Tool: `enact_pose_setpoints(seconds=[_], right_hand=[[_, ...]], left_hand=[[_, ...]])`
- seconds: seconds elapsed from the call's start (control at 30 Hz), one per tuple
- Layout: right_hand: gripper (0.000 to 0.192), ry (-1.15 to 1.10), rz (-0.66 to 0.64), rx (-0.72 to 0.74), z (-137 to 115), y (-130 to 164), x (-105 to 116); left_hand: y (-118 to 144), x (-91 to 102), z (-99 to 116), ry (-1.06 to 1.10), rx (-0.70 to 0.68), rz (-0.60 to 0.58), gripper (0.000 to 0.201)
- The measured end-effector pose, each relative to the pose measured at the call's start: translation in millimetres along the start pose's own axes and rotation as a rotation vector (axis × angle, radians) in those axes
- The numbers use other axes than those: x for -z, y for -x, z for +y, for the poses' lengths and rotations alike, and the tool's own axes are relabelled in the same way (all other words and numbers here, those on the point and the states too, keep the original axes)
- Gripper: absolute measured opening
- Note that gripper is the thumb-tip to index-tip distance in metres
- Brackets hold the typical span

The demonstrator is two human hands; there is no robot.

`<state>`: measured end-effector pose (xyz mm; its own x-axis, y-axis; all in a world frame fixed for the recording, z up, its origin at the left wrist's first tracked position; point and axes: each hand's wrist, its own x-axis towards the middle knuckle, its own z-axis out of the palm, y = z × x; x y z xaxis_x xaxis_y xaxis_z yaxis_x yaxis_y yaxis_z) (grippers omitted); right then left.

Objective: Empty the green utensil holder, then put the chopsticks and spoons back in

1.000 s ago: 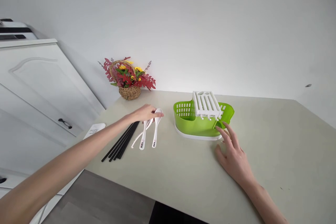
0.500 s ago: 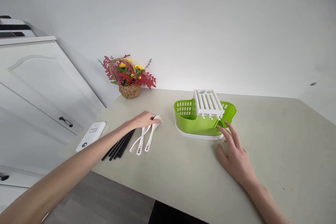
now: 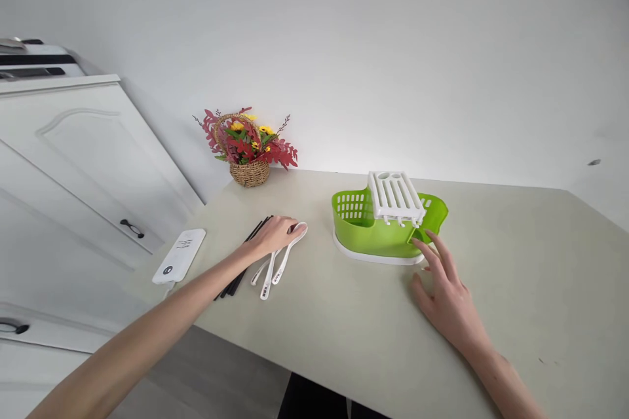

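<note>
My left hand (image 3: 280,233) is closed over the bowl ends of several white spoons (image 3: 268,278), whose handles fan out toward the table's front edge. The fingertips are partly hidden, but the thumb and fingers pinch at a spoon's bowl. Black chopsticks (image 3: 236,281) lie together just left of the spoons, partly under my hand and forearm. My right hand (image 3: 447,298) is open, fingers stretched toward the front right of a green basket (image 3: 378,239) on a white base. Its fingertips touch or nearly touch the rim there. A white slotted rack (image 3: 397,198) with small hooks sits across the basket.
A white power-bank-like slab (image 3: 179,255) with a cable lies at the table's left side. Behind it, a wicker basket of flowers (image 3: 249,173) stands by the wall. White cabinets (image 3: 98,163) border the table on the left. The table's front edge (image 3: 275,363) runs below the spoons.
The view has shifted slightly. My left hand has come a little nearer the front edge, and the spoon handles have shifted slightly against each other. My right hand stays by the green basket.
</note>
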<state>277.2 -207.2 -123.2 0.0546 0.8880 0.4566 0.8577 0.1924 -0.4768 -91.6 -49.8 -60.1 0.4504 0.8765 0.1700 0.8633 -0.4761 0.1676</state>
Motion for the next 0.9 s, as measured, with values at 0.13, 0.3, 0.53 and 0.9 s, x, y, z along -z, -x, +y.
enact_pose_setpoints(seconds=[0.13,0.3,0.53,0.9], right_hand=[[0.057,-0.002,-0.005,0.000,-1,1,0],[0.058,-0.017,-0.005,-0.012,-1,2,2],[0.058,-0.040,0.008,0.020,1,3,0],[0.062,-0.074,-0.014,0.012,4,2,-2]], left_hand=[[6,-5.0,3,-0.041,-0.030,0.092,0.047],[10,-11.9,-3,-0.054,-0.023,0.145,0.039],[17,5.0,-7,-0.179,-0.028,0.063,0.041],[-11,79.9,53,0.170,0.023,0.363,0.053]])
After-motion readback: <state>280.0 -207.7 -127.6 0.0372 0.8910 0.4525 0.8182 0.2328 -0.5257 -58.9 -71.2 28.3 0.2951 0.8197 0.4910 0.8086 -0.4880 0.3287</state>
